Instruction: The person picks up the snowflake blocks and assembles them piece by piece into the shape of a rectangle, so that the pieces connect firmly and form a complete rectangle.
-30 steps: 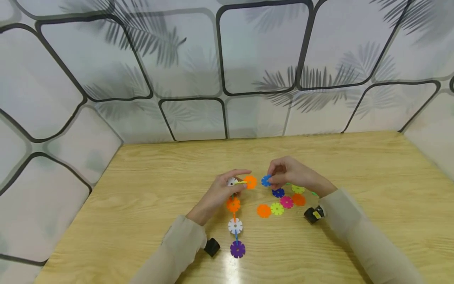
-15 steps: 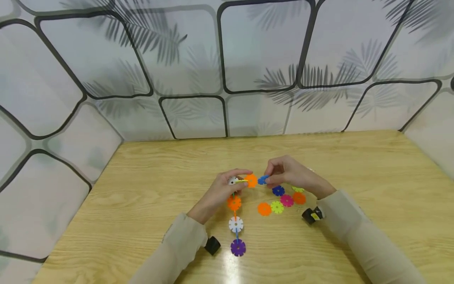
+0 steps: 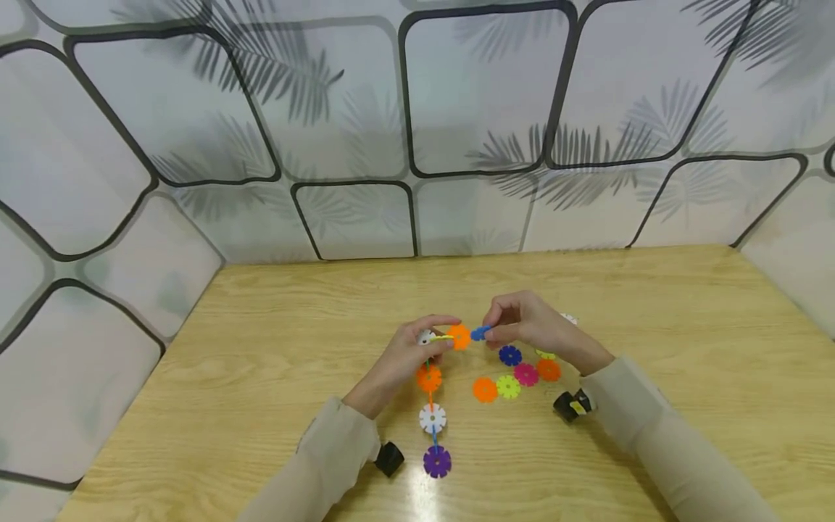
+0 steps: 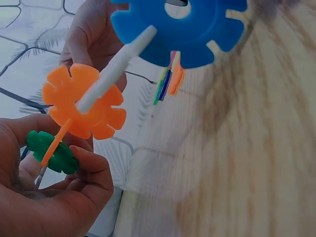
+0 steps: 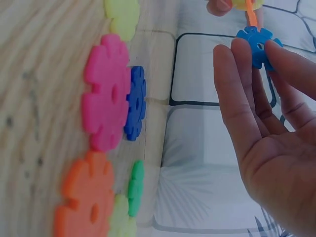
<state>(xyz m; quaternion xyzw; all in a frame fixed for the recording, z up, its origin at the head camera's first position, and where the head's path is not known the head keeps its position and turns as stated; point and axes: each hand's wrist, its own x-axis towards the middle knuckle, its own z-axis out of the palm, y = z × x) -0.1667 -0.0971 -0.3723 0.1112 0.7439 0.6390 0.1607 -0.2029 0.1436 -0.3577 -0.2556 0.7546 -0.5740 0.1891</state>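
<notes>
A chain of slotted plastic snowflake discs runs away from me, from a purple disc (image 3: 437, 461) through a white disc (image 3: 433, 418) and an orange disc (image 3: 429, 378) to my left hand (image 3: 404, 359). That hand grips the chain's far part, where a yellow disc (image 3: 443, 338) shows edge-on, joined to another orange disc (image 3: 460, 337). My right hand (image 3: 535, 328) pinches a blue disc (image 5: 257, 45) between thumb and fingers, its rim against that orange disc's edge. Whether their slots interlock I cannot tell. In the left wrist view, a green disc (image 4: 52, 152) sits by my left fingers.
Loose discs lie on the wooden table (image 3: 293, 312) below my right hand: orange (image 3: 485, 390), yellow (image 3: 508, 386), pink (image 3: 526, 374) and dark blue (image 3: 510, 355) among them. A white disc (image 3: 570, 317) lies behind the right wrist. A patterned wall (image 3: 352, 217) closes the table's back.
My right hand has moved left, bringing the blue disc from apart to the orange disc's edge. The blue disc has turned from face-on to nearly edge-on. My left hand has stayed in place.
</notes>
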